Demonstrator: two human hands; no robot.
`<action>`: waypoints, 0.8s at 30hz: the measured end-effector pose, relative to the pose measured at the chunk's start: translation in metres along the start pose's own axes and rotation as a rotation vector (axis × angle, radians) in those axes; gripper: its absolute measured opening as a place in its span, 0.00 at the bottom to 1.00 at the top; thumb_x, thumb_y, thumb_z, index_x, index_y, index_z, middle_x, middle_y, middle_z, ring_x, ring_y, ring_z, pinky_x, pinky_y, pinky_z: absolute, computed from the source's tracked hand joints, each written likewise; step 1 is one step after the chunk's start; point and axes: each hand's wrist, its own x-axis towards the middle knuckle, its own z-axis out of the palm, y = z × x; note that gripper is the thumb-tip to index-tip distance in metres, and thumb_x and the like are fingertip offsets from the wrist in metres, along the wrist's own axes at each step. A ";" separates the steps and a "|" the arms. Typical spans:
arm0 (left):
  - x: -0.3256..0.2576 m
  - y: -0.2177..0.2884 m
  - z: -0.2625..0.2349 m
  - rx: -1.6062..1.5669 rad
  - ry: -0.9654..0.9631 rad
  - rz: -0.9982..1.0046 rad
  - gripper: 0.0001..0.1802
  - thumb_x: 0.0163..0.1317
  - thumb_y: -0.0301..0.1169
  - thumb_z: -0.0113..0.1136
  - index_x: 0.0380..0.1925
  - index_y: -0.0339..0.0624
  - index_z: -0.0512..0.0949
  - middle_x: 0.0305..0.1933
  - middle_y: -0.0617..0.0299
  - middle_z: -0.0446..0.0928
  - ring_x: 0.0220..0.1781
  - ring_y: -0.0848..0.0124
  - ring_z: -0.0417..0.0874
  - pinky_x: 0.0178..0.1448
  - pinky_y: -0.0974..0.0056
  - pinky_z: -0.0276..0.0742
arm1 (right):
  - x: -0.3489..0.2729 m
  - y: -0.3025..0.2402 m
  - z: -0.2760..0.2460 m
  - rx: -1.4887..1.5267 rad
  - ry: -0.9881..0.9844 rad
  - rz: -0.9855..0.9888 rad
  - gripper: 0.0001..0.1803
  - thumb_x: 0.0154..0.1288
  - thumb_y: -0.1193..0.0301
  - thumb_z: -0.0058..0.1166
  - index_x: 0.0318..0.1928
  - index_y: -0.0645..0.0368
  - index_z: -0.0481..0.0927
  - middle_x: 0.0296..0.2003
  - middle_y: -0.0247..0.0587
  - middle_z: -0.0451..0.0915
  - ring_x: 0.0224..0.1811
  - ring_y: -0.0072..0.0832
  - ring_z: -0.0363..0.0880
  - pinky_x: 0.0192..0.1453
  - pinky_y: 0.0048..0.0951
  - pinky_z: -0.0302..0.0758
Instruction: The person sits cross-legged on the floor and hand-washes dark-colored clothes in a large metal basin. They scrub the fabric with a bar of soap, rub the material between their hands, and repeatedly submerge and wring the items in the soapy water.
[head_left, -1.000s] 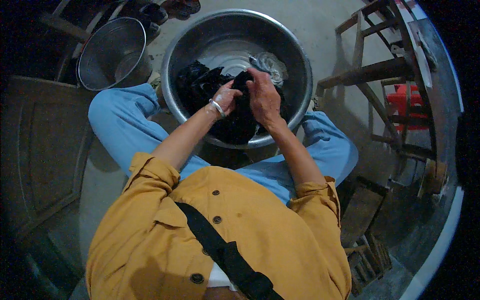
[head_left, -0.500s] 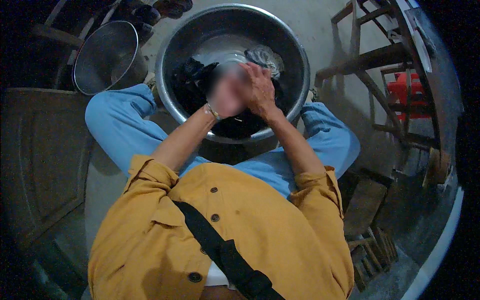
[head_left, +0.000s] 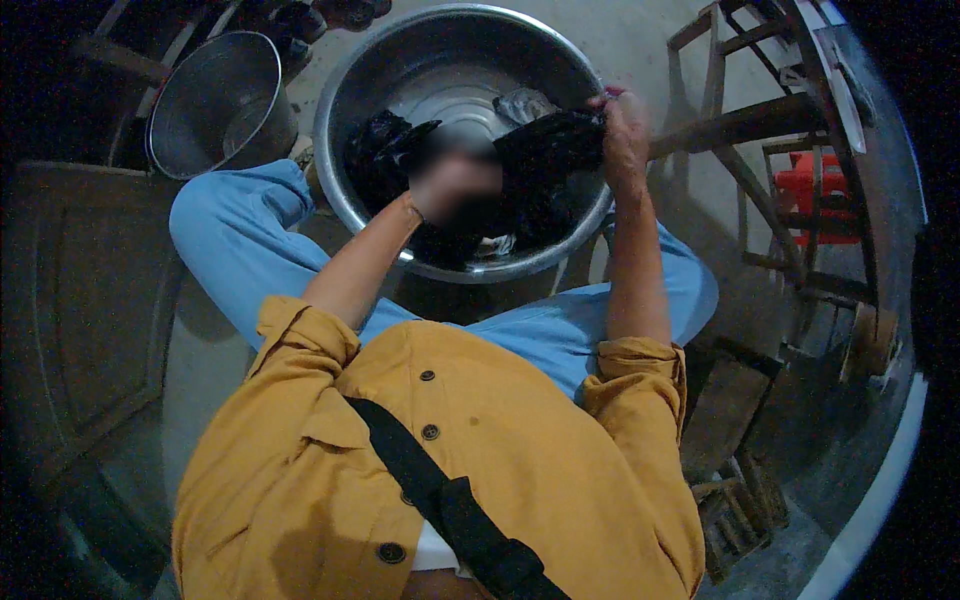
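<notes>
Between my knees stands a wide metal basin (head_left: 348,100) with wet dark cloth in it. At its right rim my right hand (head_left: 626,130) is closed on one end of a black cloth (head_left: 555,140), which stretches from there toward the middle of the basin. Over the basin's centre-left is my left hand (head_left: 452,185), its fingers lost in blur; whether it grips the cloth cannot be seen. More dark cloth (head_left: 385,140) is heaped at the basin's left side. A grey, shiny bundle (head_left: 524,106) lies behind the stretched cloth.
A metal bucket (head_left: 262,120) stands at the far left, beside a wooden panel (head_left: 105,300). On the right are a wooden frame (head_left: 735,120) and a red object (head_left: 810,195) behind its bars. A small slatted wooden piece (head_left: 735,515) sits low on the right.
My right hand has moved from beside the left hand out to the basin's right rim, drawing the black cloth with it. The left hand stays over the basin.
</notes>
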 end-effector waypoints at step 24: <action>-0.007 0.080 0.019 -0.530 0.258 -0.164 0.13 0.50 0.31 0.56 0.35 0.38 0.74 0.34 0.62 0.75 0.38 0.72 0.75 0.45 0.67 0.70 | -0.048 0.013 0.070 0.119 -0.343 0.388 0.15 0.48 0.67 0.59 0.36 0.61 0.77 0.29 0.36 0.77 0.29 0.22 0.74 0.34 0.21 0.71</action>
